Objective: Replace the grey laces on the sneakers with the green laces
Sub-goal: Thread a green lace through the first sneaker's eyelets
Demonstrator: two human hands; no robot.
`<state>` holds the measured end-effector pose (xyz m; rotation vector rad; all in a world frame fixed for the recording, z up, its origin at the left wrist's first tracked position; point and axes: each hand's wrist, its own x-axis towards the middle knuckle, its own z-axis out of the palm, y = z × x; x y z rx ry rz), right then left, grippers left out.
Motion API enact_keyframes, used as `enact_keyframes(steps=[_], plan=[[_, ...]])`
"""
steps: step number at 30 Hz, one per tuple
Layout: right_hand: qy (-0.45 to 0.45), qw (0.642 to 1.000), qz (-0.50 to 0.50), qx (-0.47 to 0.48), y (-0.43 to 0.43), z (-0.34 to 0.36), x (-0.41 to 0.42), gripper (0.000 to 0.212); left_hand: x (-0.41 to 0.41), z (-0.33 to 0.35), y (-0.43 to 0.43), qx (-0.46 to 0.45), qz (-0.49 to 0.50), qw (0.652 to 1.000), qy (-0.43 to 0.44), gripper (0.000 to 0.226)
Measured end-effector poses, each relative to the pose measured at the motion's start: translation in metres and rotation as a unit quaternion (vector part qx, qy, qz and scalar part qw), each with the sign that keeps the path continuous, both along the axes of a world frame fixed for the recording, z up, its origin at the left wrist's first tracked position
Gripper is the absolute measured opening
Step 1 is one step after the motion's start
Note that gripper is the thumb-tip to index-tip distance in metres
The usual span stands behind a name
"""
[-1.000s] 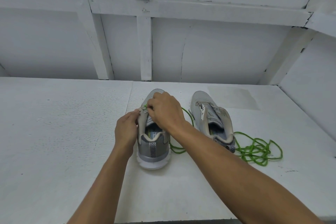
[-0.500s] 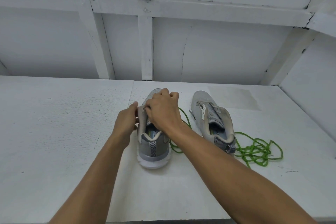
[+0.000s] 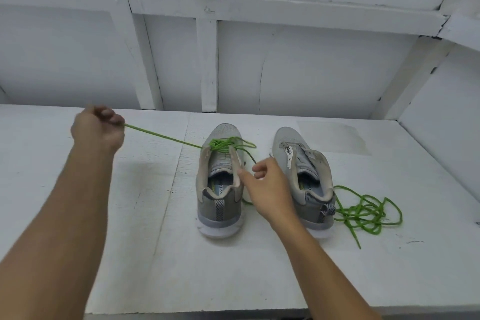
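Observation:
Two grey sneakers stand heel-toward-me on the white table. The left sneaker [image 3: 220, 182] has a green lace [image 3: 223, 145] threaded through its front eyelets. My left hand [image 3: 97, 128] is far out to the left, gripping one end of that lace, which runs taut from the shoe to my fist. My right hand [image 3: 267, 187] hovers between the shoes, beside the left sneaker's right collar, fingers loosely curled and holding nothing; a slack strand of the lace runs toward it. The right sneaker [image 3: 305, 176] has no lace. A second green lace [image 3: 368, 212] lies tangled to its right.
The white table [image 3: 78, 215] has a seam running down its middle left. A white panelled wall [image 3: 311, 67] with beams rises behind it and an angled white wall [image 3: 446, 122] closes the right side. No grey laces are in view.
My left hand has left the left sneaker and swung far left, pulling the green lace taut. My right hand has come off the eyelets and dropped back beside the shoe.

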<state>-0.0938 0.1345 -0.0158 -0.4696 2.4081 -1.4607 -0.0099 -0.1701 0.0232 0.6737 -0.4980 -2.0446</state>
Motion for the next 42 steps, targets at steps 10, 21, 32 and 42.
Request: enact_keyframes(steps=[10, 21, 32, 42], plan=[[-0.008, 1.0, 0.013, -0.015, -0.006, -0.005, 0.008, 0.019, -0.017, -0.013, 0.08, -0.577, -0.281, 0.553, -0.532, 0.024], [-0.02, 0.999, 0.011, -0.025, -0.008, -0.008, 0.005, 0.019, -0.024, -0.026, 0.095, -0.65, -0.335, 0.459, -0.504, 0.017], [-0.027, 0.999, 0.019, -0.031, -0.007, -0.011, 0.002, 0.02, -0.02, 0.0, 0.056, -0.644, -0.221, 0.464, -0.567, 0.019], [-0.014, 1.0, 0.022, -0.009, -0.006, -0.007, 0.0, 0.024, -0.015, 0.011, 0.061, -0.609, -0.252, 0.495, -0.566, 0.031]])
